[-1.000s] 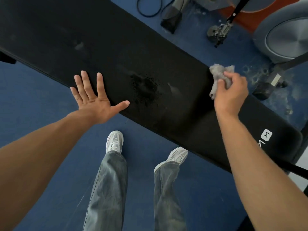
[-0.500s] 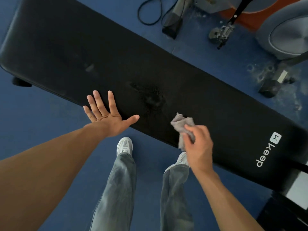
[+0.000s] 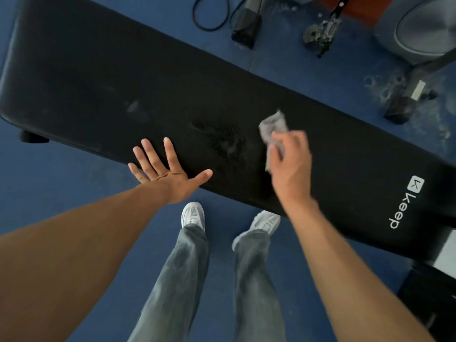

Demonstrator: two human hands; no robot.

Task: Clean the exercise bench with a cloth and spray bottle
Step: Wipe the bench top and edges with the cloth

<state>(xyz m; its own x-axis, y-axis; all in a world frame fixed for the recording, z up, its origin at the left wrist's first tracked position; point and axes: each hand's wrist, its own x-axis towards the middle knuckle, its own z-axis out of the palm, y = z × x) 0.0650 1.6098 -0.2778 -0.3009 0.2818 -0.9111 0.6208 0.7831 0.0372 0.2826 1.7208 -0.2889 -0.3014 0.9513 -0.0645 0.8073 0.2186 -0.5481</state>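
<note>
A long black padded bench (image 3: 103,77) runs diagonally from upper left to lower right, with a white logo near its right end. A dark wet patch (image 3: 222,137) marks its middle. My left hand (image 3: 165,171) lies flat with spread fingers on the bench's near edge, left of the patch. My right hand (image 3: 291,161) grips a crumpled grey cloth (image 3: 272,127) against the pad just right of the patch. No spray bottle is in view.
Blue floor (image 3: 74,183) surrounds the bench. My two legs in grey jeans and white shoes (image 3: 193,214) stand at its near side. Behind it lie a black cable (image 3: 209,18), a black machine foot (image 3: 246,28), a pedal (image 3: 320,35) and a grey flywheel housing (image 3: 424,28).
My right hand swept the cloth from the bench's far edge to its near edge, then back up onto the pad beside the wet patch. My left hand stayed pressed flat.
</note>
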